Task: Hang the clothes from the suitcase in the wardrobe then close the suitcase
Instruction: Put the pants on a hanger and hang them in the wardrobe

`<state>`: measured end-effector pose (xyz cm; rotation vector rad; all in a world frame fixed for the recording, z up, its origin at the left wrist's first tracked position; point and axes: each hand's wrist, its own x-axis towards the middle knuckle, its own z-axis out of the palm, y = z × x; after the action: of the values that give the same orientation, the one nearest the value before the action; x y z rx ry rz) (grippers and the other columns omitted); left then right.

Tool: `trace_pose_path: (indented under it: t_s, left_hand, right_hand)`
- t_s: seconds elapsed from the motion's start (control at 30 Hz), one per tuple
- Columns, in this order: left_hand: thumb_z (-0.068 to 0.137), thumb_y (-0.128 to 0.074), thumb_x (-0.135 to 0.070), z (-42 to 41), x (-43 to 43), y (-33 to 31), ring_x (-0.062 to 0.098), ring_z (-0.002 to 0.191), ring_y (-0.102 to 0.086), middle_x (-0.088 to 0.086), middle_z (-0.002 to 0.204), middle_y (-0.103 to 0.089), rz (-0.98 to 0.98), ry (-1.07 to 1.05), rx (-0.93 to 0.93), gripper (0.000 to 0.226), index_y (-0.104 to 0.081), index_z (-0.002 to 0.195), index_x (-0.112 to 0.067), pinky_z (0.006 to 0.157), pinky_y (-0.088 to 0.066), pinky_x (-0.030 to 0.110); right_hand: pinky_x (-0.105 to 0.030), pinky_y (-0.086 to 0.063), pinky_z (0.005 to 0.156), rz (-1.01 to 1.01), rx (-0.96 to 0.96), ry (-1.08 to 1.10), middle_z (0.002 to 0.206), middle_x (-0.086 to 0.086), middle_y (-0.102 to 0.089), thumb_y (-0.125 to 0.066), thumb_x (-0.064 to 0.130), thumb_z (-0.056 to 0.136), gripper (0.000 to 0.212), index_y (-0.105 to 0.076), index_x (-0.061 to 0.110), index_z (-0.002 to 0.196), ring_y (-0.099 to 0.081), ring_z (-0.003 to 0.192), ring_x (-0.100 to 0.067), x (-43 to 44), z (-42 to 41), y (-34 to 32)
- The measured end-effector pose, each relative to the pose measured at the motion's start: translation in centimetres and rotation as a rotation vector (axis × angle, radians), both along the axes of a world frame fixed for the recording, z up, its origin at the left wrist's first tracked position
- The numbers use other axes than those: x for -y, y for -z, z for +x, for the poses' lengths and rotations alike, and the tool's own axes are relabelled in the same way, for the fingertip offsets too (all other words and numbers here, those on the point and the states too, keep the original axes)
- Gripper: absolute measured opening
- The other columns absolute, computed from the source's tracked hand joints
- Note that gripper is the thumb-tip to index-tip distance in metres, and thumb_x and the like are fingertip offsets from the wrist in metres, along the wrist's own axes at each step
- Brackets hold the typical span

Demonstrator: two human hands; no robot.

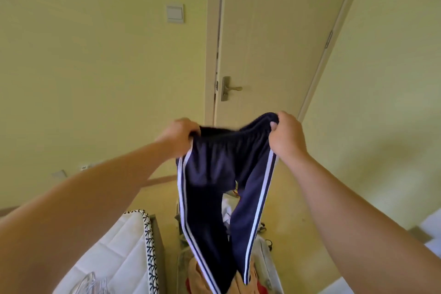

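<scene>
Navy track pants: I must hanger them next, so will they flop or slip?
Likely floppy: the navy track pants sag between the left hand and right hand, legs dangling. Probably light: held only at the waistband. Smooth-looking fabric may slip.

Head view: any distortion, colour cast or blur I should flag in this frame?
Head view: wide-angle bending makes the door lean and the forearms balloon toward the lower edges; a yellow-green cast covers the wall; the waistband of the track pants between the left hand and right hand looks slightly smeared; the hangers in the lower left corner are soft.
</scene>
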<state>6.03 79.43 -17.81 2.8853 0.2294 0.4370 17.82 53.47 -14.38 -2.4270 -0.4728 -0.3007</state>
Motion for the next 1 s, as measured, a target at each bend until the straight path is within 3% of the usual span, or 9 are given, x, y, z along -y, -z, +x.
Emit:
trace_pose_path:
  t_s: [0.07,0.17,0.3,0.4,0.47,0.57,0.73,0.9,1.0]
  left_hand:
    - [0.09,-0.047,-0.001,0.0,-0.8,-0.8,0.023,0.09,-0.059,-0.003,0.103,-0.058,-0.094,-0.136,0.137,0.031,-0.069,0.101,-0.021,0.074,-0.048,0.032]
    - [0.089,-0.044,0.001,-0.7,-0.4,-1.4,0.028,0.092,-0.064,-0.002,0.099,-0.064,-0.026,-0.061,-0.114,0.037,-0.07,0.097,-0.024,0.072,-0.055,0.039]
    - [0.091,-0.049,-0.002,-1.8,-0.9,-0.9,0.025,0.093,-0.056,-0.001,0.107,-0.058,-0.136,-0.173,0.104,0.033,-0.067,0.111,-0.021,0.076,-0.047,0.033]
    - [0.09,-0.048,-0.002,-3.1,-0.4,0.3,0.025,0.083,-0.058,0.0,0.098,-0.063,-0.198,-0.12,-0.27,0.038,-0.07,0.107,-0.028,0.066,-0.046,0.031]
    - [0.089,-0.045,-0.001,-3.4,-0.7,0.7,0.023,0.074,-0.06,0.002,0.091,-0.065,-0.398,-0.242,-0.167,0.037,-0.068,0.096,-0.029,0.06,-0.05,0.033]
    - [0.088,-0.043,0.0,-4.4,-1.4,1.3,0.024,0.079,-0.057,0.007,0.092,-0.064,-0.674,-0.377,-0.063,0.034,-0.065,0.097,-0.024,0.065,-0.047,0.031]
    - [0.084,-0.053,-0.001,-8.1,-0.9,3.5,0.035,0.094,-0.067,0.018,0.102,-0.068,-1.194,-0.542,0.03,0.028,-0.058,0.101,-0.023,0.087,-0.06,0.052]
    - [0.089,-0.062,0.004,-11.8,-0.4,6.9,0.032,0.09,-0.073,0.022,0.107,-0.073,-1.747,-0.591,0.138,0.026,-0.065,0.114,0.003,0.085,-0.061,0.045]
    - [0.094,-0.054,-0.007,-15.4,-1.1,9.2,0.031,0.077,-0.071,0.017,0.089,-0.073,-1.978,-0.625,0.227,0.025,-0.065,0.113,0.005,0.078,-0.06,0.042]
  right_hand:
    - [-0.036,-0.043,0.07,0.004,-0.049,0.005,0.093,-0.008,-0.058,-0.045,0.019,0.103,0.013,-0.05,0.009,0.096,-0.055,0.083,-0.031,-0.1,-0.2,0.7]
    - [-0.033,-0.035,0.063,-0.012,-0.089,-0.001,0.084,-0.003,-0.051,-0.046,0.013,0.101,0.014,-0.046,0.011,0.088,-0.049,0.074,-0.025,-0.8,-0.9,1.2]
    - [-0.033,-0.033,0.059,-0.032,-0.096,-0.015,0.082,-0.002,-0.051,-0.046,0.013,0.101,0.015,-0.044,0.012,0.086,-0.048,0.072,-0.024,-1.3,-1.1,1.1]
    - [-0.034,-0.037,0.061,-0.07,-0.064,0.003,0.083,-0.003,-0.053,-0.046,0.013,0.1,0.019,-0.042,0.015,0.081,-0.054,0.08,-0.03,-1.9,-1.9,1.8]
    - [-0.038,-0.043,0.07,-0.121,-0.022,0.009,0.091,-0.006,-0.059,-0.046,0.018,0.101,0.011,-0.05,0.013,0.093,-0.057,0.091,-0.034,-2.6,-3.0,2.2]
    - [-0.041,-0.044,0.082,-0.177,0.026,0.03,0.096,-0.01,-0.061,-0.044,0.026,0.102,0.022,-0.056,0.01,0.11,-0.056,0.101,-0.037,-4.5,-4.7,2.2]
    - [-0.036,-0.039,0.065,0.107,-0.154,-0.195,0.087,-0.008,-0.057,-0.04,0.026,0.097,0.016,-0.043,0.013,0.089,-0.053,0.078,-0.031,-8.9,-8.1,3.5]
    - [-0.034,-0.042,0.069,0.024,-0.308,-0.431,0.094,-0.008,-0.061,-0.048,0.041,0.101,0.029,-0.047,0.012,0.098,-0.061,0.086,-0.031,-13.9,-12.7,5.9]
    - [-0.033,-0.042,0.072,-0.206,-0.464,-0.65,0.105,-0.004,-0.06,-0.062,0.06,0.089,0.057,-0.043,0.012,0.116,-0.061,0.094,-0.027,-16.9,-16.2,8.7]
